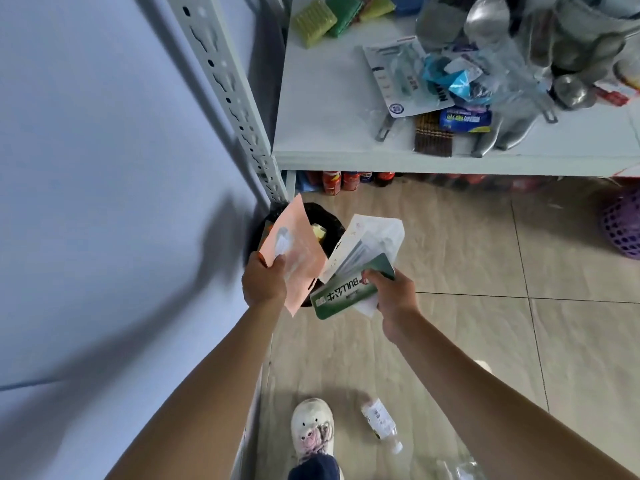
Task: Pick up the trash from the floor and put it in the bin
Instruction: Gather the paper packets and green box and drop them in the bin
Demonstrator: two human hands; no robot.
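Note:
My left hand grips a flat pink package and holds it over the bin, a black-lined container on the floor by the wall, with some yellow scraps inside. Just right of the bin, my right hand is closed on a green-and-white package together with a white wrapper. An empty plastic bottle lies on the tiles near my shoe, and clear crumpled plastic lies at the bottom edge.
A white metal shelf with sponges, ladles and packets juts out above the bin; its upright post stands against the blue wall. Cans sit under the shelf. A purple basket is at the right. My white shoe is below.

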